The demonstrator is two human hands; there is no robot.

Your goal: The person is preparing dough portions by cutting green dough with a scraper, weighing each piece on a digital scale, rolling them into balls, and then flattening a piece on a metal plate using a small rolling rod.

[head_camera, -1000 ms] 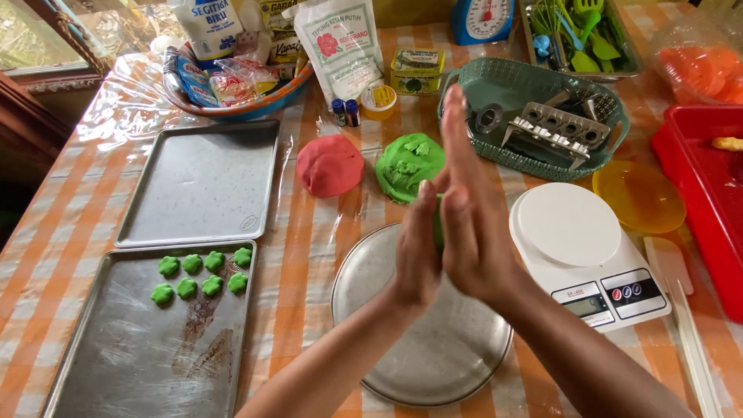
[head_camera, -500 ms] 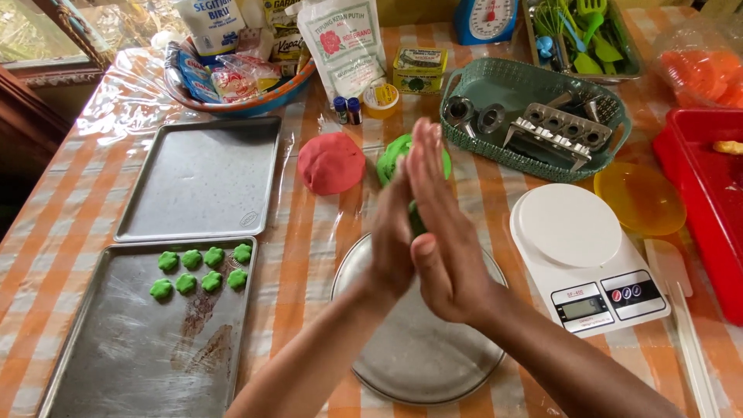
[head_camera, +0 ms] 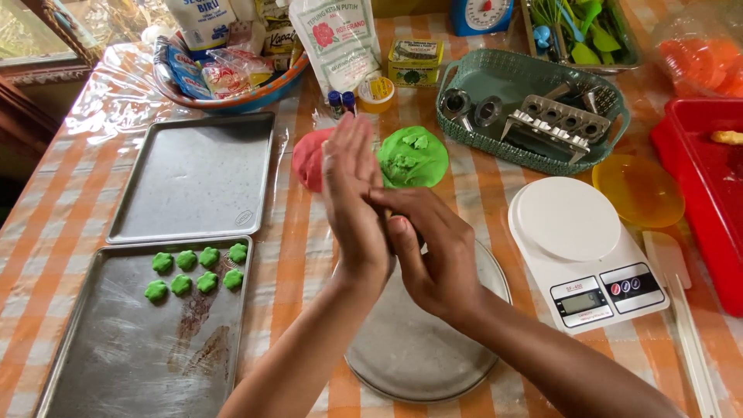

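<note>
**Q:** Green dough is what the fingers last showed; where is it in this figure?

**A:** Hidden. The left hand [head_camera: 352, 201] stands upright, flat and fully open, palm facing right. The right hand [head_camera: 433, 255] lies against that palm with its fingers curled across it. Whether a piece is pinched between them cannot be told.

**Q:** What has changed?

**A:** A second ago both hands were flat, palm to palm, fingers up. The right has since slid down and folded, which reads as a rolling stroke in progress.

**Q:** And round about?

**A:** Beneath the hands is a round metal plate [head_camera: 418, 348], bare. Just beyond them lie the green dough lump [head_camera: 414, 159] and the red dough lump [head_camera: 309, 159]. To the left, the lower baking tray [head_camera: 116, 348] carries eight small green pieces [head_camera: 197, 271] near its far edge, with open metal nearer. The upper baking tray [head_camera: 193, 178] holds nothing.

**Q:** Crowded edges?

**A:** The right side: a white kitchen scale [head_camera: 569, 220] sits just beside the plate's rim.
</note>
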